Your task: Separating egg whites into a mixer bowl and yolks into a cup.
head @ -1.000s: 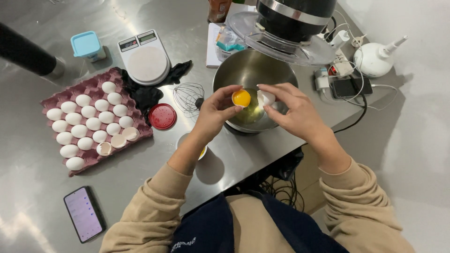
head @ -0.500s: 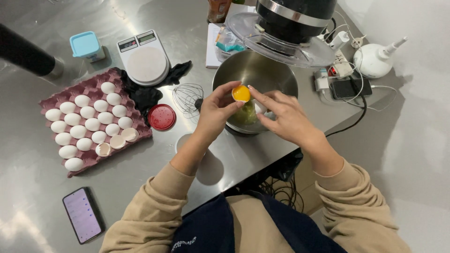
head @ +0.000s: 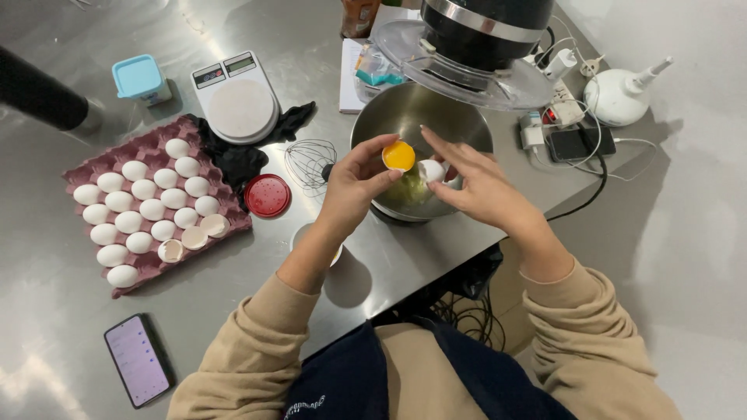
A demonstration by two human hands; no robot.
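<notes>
While the left hand pinches a half shell cupping the yolk at frame centre, over the steel mixer bowl, the right hand is closed on the empty half shell. Best w/ both halves level, rims close, directly above bowl, so only white drips.

One egg carton at left holds roughly sixteen whole eggs and three empty shells; one phone lower left.

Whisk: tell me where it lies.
The whisk lies on the steel table, left of the bowl, beside the red lid.
</notes>
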